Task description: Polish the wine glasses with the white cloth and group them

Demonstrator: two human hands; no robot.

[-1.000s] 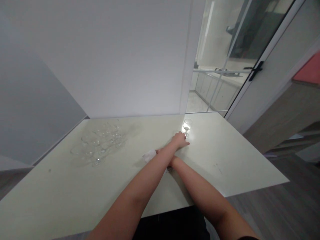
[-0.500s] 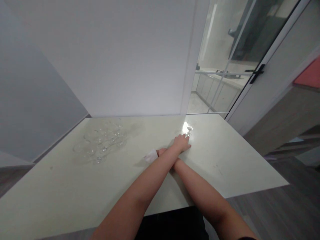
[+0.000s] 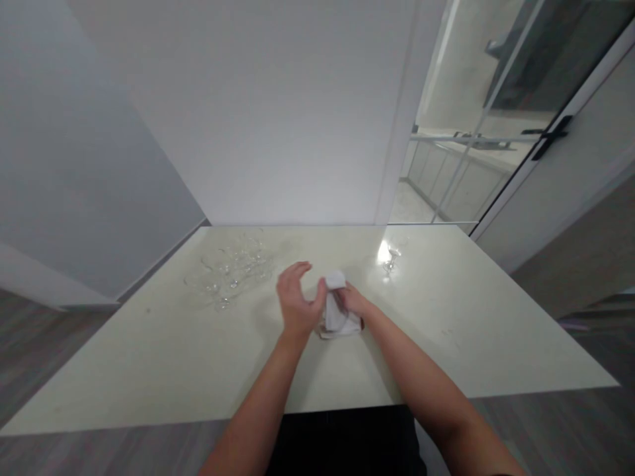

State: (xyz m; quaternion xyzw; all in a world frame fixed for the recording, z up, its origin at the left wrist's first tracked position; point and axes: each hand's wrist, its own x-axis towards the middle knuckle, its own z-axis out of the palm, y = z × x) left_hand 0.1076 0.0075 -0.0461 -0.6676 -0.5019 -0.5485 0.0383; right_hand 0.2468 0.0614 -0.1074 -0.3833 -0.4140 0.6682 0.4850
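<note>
From where I stand, the white cloth point(image 3: 343, 322) is on the table point(image 3: 163, 370), its top pinched in the right hand point(image 3: 353, 301). The left hand point(image 3: 299, 301) is spread just left of the cloth. Beyond the cloth, rightward, stands a glass point(image 3: 391, 262); leftward, clustered glasses point(image 3: 235, 283). A trailing cloth might topple one.

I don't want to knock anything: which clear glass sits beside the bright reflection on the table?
The lone glass on the right, beyond the right hand; the clustered glasses on the left of the table are well away from that bright reflection.
</note>
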